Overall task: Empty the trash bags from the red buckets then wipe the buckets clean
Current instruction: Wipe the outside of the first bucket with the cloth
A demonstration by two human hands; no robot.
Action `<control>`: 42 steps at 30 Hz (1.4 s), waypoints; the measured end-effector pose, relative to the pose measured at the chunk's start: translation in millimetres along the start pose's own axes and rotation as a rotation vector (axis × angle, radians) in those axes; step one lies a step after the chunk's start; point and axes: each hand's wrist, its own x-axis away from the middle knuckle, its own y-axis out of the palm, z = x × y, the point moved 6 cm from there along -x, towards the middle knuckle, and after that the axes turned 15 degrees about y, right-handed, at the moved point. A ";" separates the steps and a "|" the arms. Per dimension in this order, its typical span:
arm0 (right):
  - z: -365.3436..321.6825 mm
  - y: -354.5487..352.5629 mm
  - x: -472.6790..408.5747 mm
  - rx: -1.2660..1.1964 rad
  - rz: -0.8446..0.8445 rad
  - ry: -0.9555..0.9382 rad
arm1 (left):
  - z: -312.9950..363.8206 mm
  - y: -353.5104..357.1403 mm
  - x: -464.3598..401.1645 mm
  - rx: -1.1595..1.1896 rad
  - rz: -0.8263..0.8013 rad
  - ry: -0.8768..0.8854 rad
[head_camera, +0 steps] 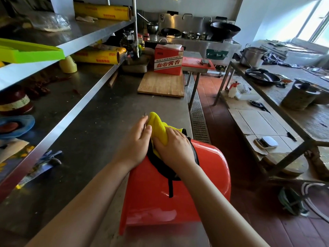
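Head camera looks down at two bare hands working on a red bucket (178,189) that lies on its side at the edge of the steel counter (99,132).

The right hand (175,146) has its fingers curled over a yellow cloth (158,126) and presses it down near the bucket's far end. It holds the cloth this way so it can rub the plastic; this looks like the wiping part of the job.

The left hand (138,139) sits just beside the right one, touching the cloth and the bucket. Its fingers are fairly straight, and a thin metal bit (145,115), perhaps the bucket's handle, pokes out by its fingertips. I cannot tell if the hand is pinching it. This hand seems to be there to keep the bucket from rolling.

Under the cloth lies something black (167,168), with a black strip hanging down the red side. It may be a trash bag, but I cannot be sure. The bucket is tipped over, likely so its side and end are easy to reach.

Farther out on the counter are a wooden board (162,84) and a red box (168,59) standing on the board's far end. Yellow rolls of wrap (97,57) lie on the shelf to the left.
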 end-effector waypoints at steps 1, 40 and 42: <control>6.1 -2.3 -2.7 0.012 -0.004 0.025 | 0.8 0.1 0.5 0.003 0.003 0.004; 164.1 -53.7 -16.9 0.012 0.025 0.513 | -5.3 -7.5 50.6 0.054 -0.008 0.222; 145.3 -49.8 -21.5 0.038 0.060 0.384 | -7.1 -7.4 52.2 0.017 -0.016 0.225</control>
